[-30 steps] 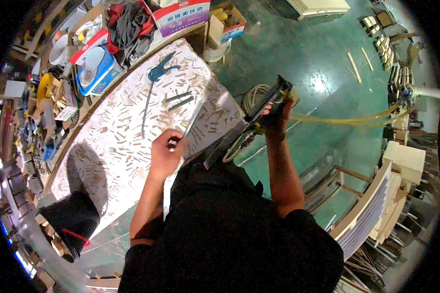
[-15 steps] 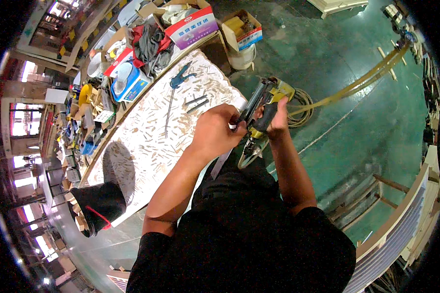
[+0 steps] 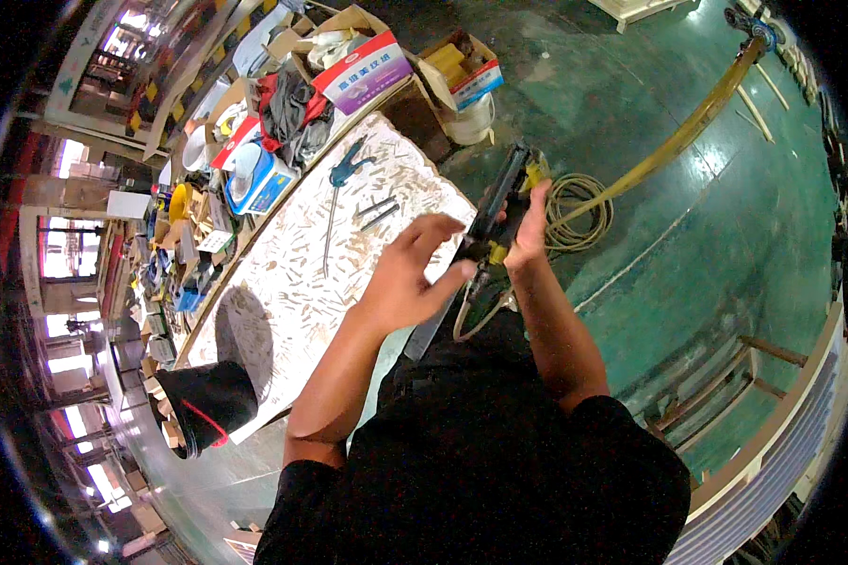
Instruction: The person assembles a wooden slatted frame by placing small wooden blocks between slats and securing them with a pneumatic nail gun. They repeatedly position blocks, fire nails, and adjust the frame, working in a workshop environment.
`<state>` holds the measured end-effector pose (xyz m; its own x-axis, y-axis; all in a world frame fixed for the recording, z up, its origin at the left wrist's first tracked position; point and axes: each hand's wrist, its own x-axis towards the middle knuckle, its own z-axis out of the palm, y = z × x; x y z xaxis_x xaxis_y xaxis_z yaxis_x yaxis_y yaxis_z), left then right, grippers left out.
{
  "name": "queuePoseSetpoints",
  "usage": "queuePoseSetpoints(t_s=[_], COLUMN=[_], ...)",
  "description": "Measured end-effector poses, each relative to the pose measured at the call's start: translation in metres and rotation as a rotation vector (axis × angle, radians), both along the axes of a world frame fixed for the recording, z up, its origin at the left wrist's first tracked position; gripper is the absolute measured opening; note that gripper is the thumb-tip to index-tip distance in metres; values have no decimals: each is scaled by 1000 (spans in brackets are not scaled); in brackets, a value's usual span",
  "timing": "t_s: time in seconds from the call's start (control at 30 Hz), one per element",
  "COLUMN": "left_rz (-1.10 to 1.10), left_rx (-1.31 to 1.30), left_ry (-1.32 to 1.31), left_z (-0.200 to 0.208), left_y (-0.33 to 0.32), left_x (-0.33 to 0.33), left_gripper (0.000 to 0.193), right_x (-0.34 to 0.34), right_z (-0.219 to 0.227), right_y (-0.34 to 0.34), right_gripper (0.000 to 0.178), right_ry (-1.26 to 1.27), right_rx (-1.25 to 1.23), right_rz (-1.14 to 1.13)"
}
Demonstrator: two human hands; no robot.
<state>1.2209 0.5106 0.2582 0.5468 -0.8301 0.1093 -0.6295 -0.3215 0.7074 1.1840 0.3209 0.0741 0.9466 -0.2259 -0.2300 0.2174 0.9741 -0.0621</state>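
Holding the nail gun [image 3: 496, 209] up off the counter [image 3: 283, 282]

My right hand [image 3: 530, 224] is gripping the gun's body just past the counter's edge, grip clamped around it, so the yellow hose [image 3: 669, 151] is hanging free toward the floor. My left hand [image 3: 413, 273] is hovering right beside it, fingers spread apart, holding nothing. Blue pliers [image 3: 347, 166] and a black bucket [image 3: 203, 405] are sitting on the counter, out of the way.
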Motion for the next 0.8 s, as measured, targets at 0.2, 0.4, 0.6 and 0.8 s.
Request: queuePoseSetpoints(t_s=[0.2, 0.4, 0.6, 0.8], left_rz=[5, 85, 95, -134], left_rx=[-175, -247, -356, -581], left_ry=[208, -246, -94, -125], left_z=[-5, 11, -3, -23], left_y=[27, 38, 62, 78], left_x=[-26, -55, -21, -5], left_gripper=[61, 64, 54, 67], right_x=[7, -6, -11, -30], right_z=[-13, -9, 31, 65], right_y=[-1, 24, 5, 23], right_gripper=[62, 50, 64, 67], right_ry=[-5, -126, 69, 309], right_rx=[68, 52, -2, -264], right_rz=[17, 58, -46, -136])
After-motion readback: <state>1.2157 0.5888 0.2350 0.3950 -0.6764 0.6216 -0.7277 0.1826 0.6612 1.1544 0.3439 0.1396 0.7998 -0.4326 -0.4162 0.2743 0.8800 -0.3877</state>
